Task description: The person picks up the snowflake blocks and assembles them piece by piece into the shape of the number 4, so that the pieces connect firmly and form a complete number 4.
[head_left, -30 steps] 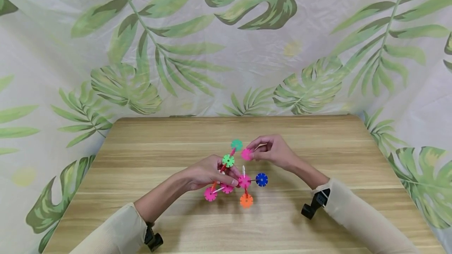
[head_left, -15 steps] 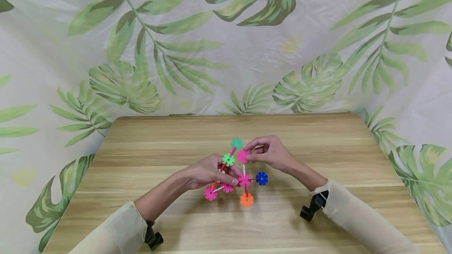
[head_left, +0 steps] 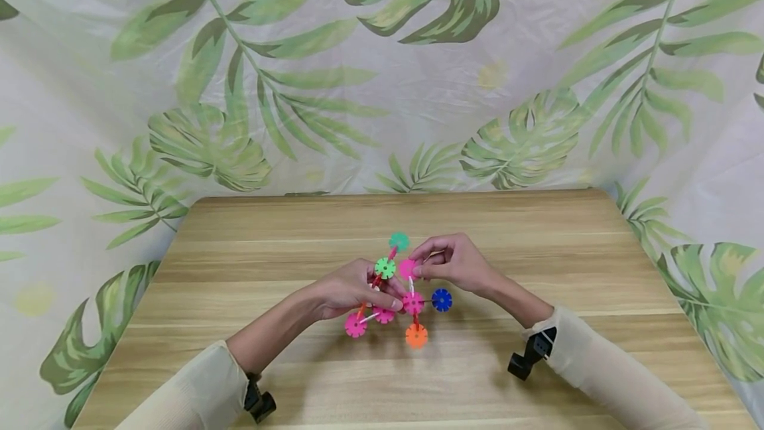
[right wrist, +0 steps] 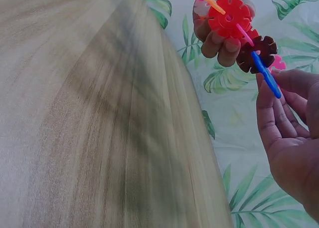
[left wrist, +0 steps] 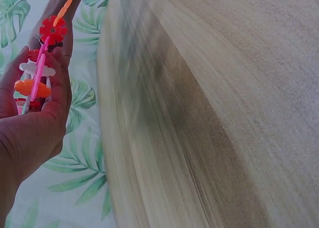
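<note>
My left hand [head_left: 349,294] grips a chain of interlocked notched plastic discs above the table. In it are a green disc [head_left: 384,268], a teal disc [head_left: 398,241], a lower-left pink disc [head_left: 355,326], an orange disc [head_left: 416,336] and a blue disc [head_left: 442,300]. Thumb and fingers of my right hand [head_left: 456,261] pinch a single pink disc [head_left: 406,269]. Its lower edge meets the top of an edge-on white disc [head_left: 412,286]; whether the slots interlock, I cannot tell. The right wrist view shows a red disc [right wrist: 224,26] and a dark red disc [right wrist: 266,46]. Fingers partly hide the middle discs.
Below both hands lies a wood-grain table [head_left: 477,383]. A leaf-print cloth [head_left: 418,118] hangs behind its far edge and along the sides. Each wrist carries a small black camera, such as the right wrist camera [head_left: 528,356].
My right hand has brought the pink disc slightly left and down, from beside the teal disc onto the white disc's top. The left hand and its disc chain stay nearly still.
</note>
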`<state>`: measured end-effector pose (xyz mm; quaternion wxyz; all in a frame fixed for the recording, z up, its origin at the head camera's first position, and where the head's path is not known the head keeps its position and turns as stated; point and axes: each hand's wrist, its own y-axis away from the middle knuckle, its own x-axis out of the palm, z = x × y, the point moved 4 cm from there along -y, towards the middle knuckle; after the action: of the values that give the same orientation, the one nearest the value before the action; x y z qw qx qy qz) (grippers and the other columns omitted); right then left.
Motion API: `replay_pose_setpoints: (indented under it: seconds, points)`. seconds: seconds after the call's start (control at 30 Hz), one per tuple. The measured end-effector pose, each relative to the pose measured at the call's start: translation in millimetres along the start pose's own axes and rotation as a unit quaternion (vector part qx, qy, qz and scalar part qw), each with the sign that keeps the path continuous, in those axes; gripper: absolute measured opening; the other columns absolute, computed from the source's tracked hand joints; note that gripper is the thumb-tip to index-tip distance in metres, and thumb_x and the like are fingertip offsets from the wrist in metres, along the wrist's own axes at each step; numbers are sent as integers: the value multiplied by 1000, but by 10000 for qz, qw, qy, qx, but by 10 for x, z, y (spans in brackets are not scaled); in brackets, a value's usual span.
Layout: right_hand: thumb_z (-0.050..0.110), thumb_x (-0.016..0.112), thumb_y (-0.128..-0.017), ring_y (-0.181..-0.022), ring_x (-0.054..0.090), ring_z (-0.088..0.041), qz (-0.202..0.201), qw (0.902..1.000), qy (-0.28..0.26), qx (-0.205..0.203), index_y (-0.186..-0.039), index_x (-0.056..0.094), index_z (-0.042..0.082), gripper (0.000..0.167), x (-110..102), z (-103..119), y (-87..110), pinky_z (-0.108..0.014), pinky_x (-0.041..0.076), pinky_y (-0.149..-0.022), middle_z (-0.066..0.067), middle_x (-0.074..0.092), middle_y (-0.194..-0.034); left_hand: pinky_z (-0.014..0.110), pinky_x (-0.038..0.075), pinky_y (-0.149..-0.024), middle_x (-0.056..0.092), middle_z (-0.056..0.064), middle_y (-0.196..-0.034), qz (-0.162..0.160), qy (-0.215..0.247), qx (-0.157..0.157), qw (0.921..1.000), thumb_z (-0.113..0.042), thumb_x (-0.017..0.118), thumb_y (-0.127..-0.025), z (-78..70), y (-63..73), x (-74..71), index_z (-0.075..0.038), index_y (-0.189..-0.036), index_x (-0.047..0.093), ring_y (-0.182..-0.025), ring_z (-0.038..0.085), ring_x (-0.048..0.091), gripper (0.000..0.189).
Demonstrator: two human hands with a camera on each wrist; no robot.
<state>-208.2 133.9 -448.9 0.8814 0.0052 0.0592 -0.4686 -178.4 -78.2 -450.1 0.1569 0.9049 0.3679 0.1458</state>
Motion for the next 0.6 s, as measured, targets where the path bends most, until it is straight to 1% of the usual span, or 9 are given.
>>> replay_pose_setpoints:
  seconds: [0.23, 0.33, 0.43, 0.53, 0.6]
  points:
    - [-1, 77, -93, -74, 75, -21, 32, 10000, 78, 5, -111, 76, -5, 19, 14, 3, 12, -35, 65, -70, -17, 77, -95, 24, 60, -73, 79, 9, -100, -17, 46, -8, 10000, -1, 80, -92, 9, 5, -3, 4, -109, 77, -81, 14, 72, 18]
    - [-2, 76, -94, -74, 74, -20, 43, 9999, 74, 94, -112, 75, -6, 19, 17, 7, 18, -38, 66, -71, -17, 77, -94, 24, 60, -72, 79, 10, -99, -29, 40, -4, 10000, -1, 81, -91, 14, 0, 2, 4, -109, 77, -81, 14, 71, 19]
    - [-1, 75, -95, -75, 74, -22, 31, 9998, 101, 160, -114, 74, -5, 20, 20, 13, 23, -44, 66, -73, -15, 76, -94, 24, 60, -72, 79, 11, -99, -72, 73, -1, 9999, 0, 81, -91, 17, -3, 0, 5, -109, 77, -80, 15, 72, 20]
    - [0, 73, -96, -79, 76, -29, 37, 9998, 56, 212, -117, 73, -5, 21, 31, 17, 28, -56, 64, -79, -16, 75, -97, 25, 61, -71, 79, 12, -99, -104, 120, -12, 9999, 1, 80, -91, 22, -4, -8, 6, -110, 76, -78, 16, 73, 19]
    - [1, 72, -98, -81, 77, -31, 65, 9996, -29, 267, -119, 72, -5, 22, 43, 16, 36, -62, 61, -82, -16, 75, -98, 25, 61, -71, 79, 12, -99, -106, 143, -26, 9998, 1, 80, -92, 25, -4, -11, 6, -110, 76, -78, 16, 73, 19]
